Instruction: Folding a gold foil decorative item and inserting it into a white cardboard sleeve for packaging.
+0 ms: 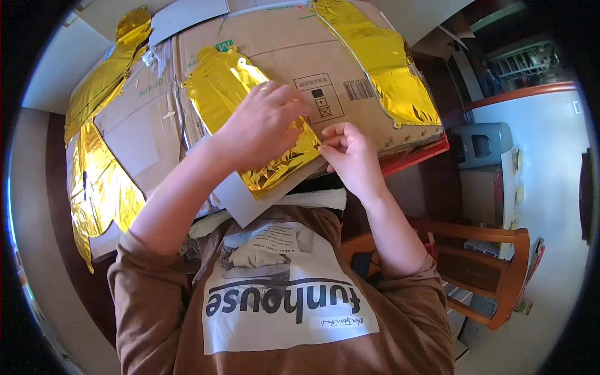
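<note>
A flat, uninflated gold foil balloon (215, 90) with small tabs on its edge lies in front of me, its near end crinkled. My right hand (353, 156) pinches the balloon's near right corner between thumb and fingertips. Over the middle of the same balloon is my left hand (265, 125), fingers loosely bent and thumb apart, with nothing visible in it; whether it touches the foil I cannot tell. Part of a pale grey card (240, 201) shows under the balloon's near end.
Cardboard (262, 40) covers the work surface. More flat gold foil pieces lie at the far right (381, 62) and along the left side (103, 175). A red edge (415, 156) runs at the near right. Beside me stand a wooden chair (481, 262) and a blue-grey plastic stool (484, 144).
</note>
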`<state>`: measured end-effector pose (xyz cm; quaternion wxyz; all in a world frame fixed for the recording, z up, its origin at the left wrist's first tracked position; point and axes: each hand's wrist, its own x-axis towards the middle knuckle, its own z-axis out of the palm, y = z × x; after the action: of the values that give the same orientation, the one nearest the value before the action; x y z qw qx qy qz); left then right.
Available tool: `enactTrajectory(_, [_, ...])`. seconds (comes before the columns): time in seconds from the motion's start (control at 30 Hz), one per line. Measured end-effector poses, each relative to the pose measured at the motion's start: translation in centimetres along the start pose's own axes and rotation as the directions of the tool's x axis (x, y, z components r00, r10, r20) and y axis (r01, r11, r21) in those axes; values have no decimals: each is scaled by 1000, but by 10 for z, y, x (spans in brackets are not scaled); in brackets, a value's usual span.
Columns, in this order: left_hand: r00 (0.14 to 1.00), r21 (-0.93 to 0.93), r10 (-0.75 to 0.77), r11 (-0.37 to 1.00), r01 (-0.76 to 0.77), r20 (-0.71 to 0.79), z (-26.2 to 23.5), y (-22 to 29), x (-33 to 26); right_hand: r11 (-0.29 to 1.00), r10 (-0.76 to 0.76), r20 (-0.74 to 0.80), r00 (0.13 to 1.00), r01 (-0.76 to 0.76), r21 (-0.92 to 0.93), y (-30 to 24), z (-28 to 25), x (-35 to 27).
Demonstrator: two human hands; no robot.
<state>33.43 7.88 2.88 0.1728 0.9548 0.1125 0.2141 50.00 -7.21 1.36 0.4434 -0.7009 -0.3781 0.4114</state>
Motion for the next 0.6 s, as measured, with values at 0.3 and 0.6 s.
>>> enactTrajectory(0.3, [943,42,-277,956,289,-184,-2,52,-111,640,-568,-29,822,419,-644,9,13,-16])
enactTrajectory(0.6, [952,38,-239,967,250,-192,-1,43,-107,210,-754,229,616,555,-805,35,29,-29])
